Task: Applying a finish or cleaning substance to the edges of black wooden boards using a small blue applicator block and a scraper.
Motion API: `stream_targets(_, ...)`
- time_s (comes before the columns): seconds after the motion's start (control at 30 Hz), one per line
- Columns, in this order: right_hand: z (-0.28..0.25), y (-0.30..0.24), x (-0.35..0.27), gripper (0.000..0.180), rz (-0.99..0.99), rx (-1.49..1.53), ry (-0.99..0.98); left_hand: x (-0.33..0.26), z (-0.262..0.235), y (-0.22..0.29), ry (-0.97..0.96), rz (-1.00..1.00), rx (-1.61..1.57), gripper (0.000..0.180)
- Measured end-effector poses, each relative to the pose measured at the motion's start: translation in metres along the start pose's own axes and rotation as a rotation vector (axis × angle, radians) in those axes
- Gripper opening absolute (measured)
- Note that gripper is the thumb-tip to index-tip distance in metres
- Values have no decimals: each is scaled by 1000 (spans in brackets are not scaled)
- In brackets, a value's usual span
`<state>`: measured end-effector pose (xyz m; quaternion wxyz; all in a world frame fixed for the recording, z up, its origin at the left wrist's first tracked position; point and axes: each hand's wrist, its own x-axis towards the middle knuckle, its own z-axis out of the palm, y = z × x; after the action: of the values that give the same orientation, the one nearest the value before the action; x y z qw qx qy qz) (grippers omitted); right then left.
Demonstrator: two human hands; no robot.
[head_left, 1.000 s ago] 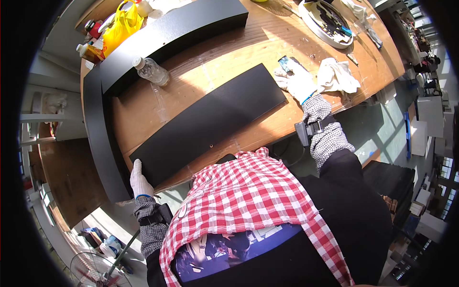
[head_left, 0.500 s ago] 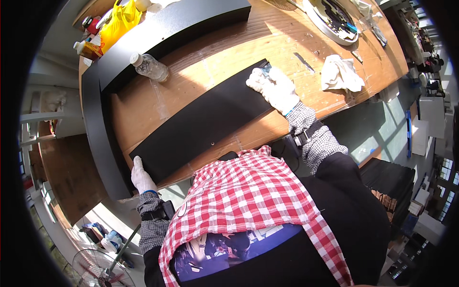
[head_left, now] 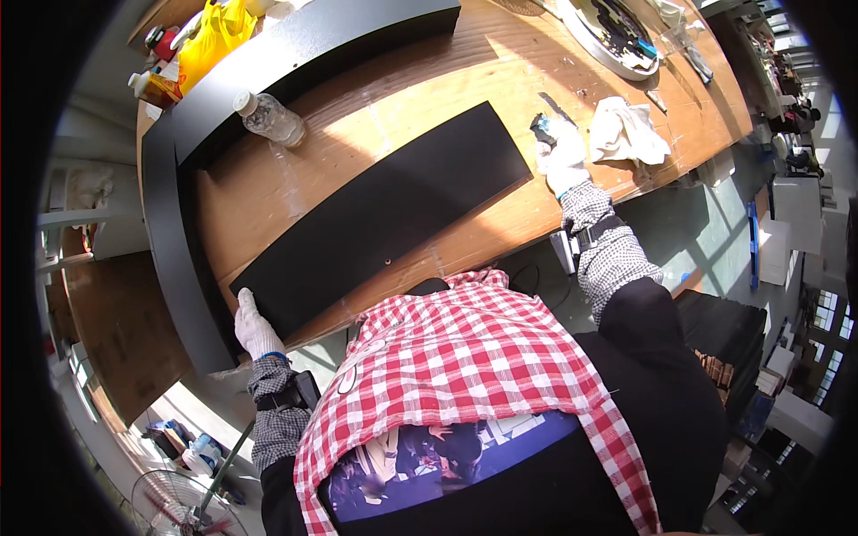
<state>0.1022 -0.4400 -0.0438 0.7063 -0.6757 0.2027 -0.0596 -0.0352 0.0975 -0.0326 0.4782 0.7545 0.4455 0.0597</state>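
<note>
The right grip (head_left: 561, 154) has moved off the black board (head_left: 384, 214).

A workshop, shown by the stained wooden worktable (head_left: 357, 138), flat black panel (head_left: 393, 201), black-smeared round tray (head_left: 594, 51) and stacked dark boards (head_left: 728, 330).

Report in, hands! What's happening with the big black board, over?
Left hand against left end of black board. Right hand off it, holding small blue-and-dark piece. Board flat on table; clear bottle beyond, not touching.

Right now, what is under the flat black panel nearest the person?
Brown tabletop shows along the edges of the panel, which appears to lie on it; whatever its underside covers cannot be seen.
</note>
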Motion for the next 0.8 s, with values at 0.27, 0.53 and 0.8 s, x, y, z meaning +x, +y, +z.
stream_targets(0.27,5,-46,34,23,192,-229,-46,6,-1,-5,-23,-63,-75,58)
stream_targets(0.53,-8,-48,52,45,74,-230,-79,6,1,-6,-2,-36,-77,56)
stream_targets(0.8,-18,-57,57,40,-156,-1648,-82,6,-5,-9,-19,-49,-43,55)
